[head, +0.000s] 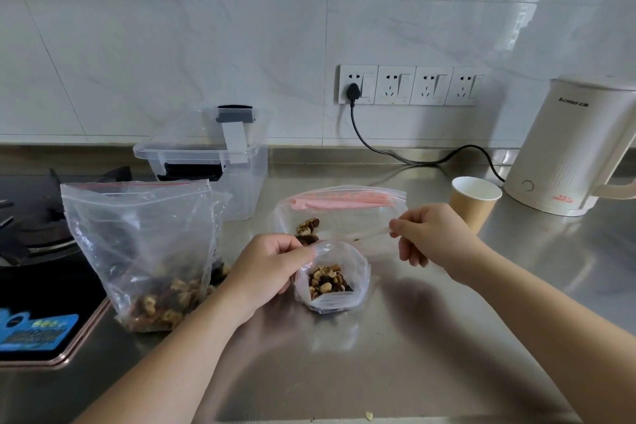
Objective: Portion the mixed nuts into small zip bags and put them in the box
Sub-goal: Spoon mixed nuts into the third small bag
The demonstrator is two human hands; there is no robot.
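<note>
1. White marble-look wall tiles (172, 45) fill the upper half of the frame, with a row of sockets (411, 85) at centre right; a black plug (353, 92) sits in the leftmost one.
2. A steel bench (395, 354) covers the lower half, and a black gas hob (34, 234) takes its left edge.
3. A cream electric kettle (564, 148) stands at the right edge, with a brown paper cup (473, 203) just beside it on the left.
4. A large zip bag (137, 244) stands upright at left of centre, mouth open, with mixed nuts (161, 303) heaped in its bottom.
5. A clear plastic box (206, 155) stands behind that bag, near the wall, its lid resting on top.
6. A flat pack of zip bags (344, 206) lies at centre, behind the hands, with some loose nuts (307, 227) lying on it.
7. A small zip bag (332, 279) stands on the bench at centre, open at the top and part filled with nuts.
8. The left hand (265, 268) has its grip pinching the rim of the small zip bag on the left side.
9. The right hand (430, 234), to the upper right of the bag, has its grip pinched on a clear empty bag (373, 233).
10. One stray nut (369, 416) lies at the bottom edge.
</note>
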